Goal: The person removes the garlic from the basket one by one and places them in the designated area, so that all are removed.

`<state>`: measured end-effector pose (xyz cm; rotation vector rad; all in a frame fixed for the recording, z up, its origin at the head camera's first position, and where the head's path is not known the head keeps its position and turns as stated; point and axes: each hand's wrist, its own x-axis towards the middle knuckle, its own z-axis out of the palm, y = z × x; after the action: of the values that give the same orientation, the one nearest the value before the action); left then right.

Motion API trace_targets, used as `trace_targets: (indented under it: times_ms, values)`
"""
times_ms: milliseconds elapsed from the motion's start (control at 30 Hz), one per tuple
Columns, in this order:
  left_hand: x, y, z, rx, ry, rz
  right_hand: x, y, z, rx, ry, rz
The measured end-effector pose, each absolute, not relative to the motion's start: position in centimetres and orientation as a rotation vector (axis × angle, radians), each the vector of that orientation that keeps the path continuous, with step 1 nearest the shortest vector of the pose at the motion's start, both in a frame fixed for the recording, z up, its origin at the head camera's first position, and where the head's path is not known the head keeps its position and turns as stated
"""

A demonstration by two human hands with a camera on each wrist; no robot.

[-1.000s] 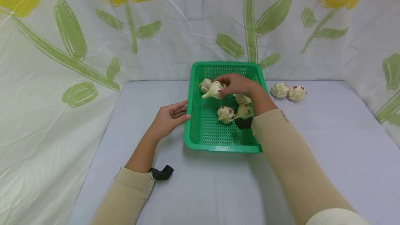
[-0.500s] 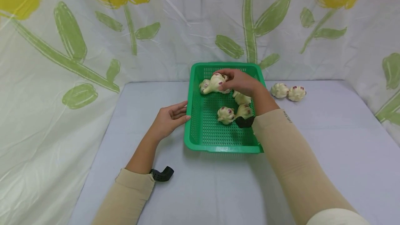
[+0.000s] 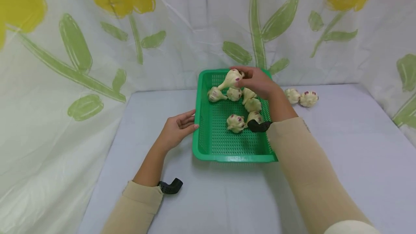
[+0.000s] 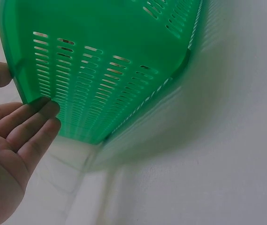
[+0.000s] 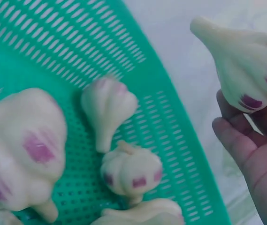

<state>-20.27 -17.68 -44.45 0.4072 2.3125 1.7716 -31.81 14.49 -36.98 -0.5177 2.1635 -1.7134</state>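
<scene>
In the head view my right hand [image 3: 258, 82] pinches a garlic bulb [image 3: 232, 78] by its root end, raised over the back of the green basket [image 3: 235, 158]. The right wrist view shows that bulb [image 5: 246, 65] with its stem pointing away from the fingers [image 5: 236, 140]. Inside the basket lie several more garlic bulbs, among them a bulb [image 3: 235, 123] near the middle and a bulb [image 3: 214, 95] at the back left. My left hand [image 3: 175, 129] lightly holds the basket's left rim, thumb at the edge and fingers [image 4: 34, 126] against the outer wall.
Two garlic bulbs [image 3: 308, 98] lie side by side on the white table [image 3: 325, 147], right of the basket. A white curtain [image 3: 191, 53] with painted flowers hangs behind the table. A black curved device [image 3: 171, 186] sits on the left wrist.
My right hand has lifted the garlic bulb from the back left and carried it right and back, uncovering bulbs beneath. The left hand stays at the basket's rim.
</scene>
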Motion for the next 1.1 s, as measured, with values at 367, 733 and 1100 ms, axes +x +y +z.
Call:
trace_targets:
  times_ms: [367, 733, 1100]
  values:
    - [-20.4, -17.4, -44.4, 0.431, 2.296, 1.754, -30.6, 16.2, -34.8, -0.483, 2.279, -1.78]
    - [-21.2, -17.4, -44.3, 0.45, 2.311, 1.737, -30.3, 23.1, -33.8, -0.494, 2.383, -1.804]
    - [-21.4, -17.8, -44.6, 0.47, 2.317, 1.739, -27.7, 32.3, -36.6, -0.028, 2.614, -1.81]
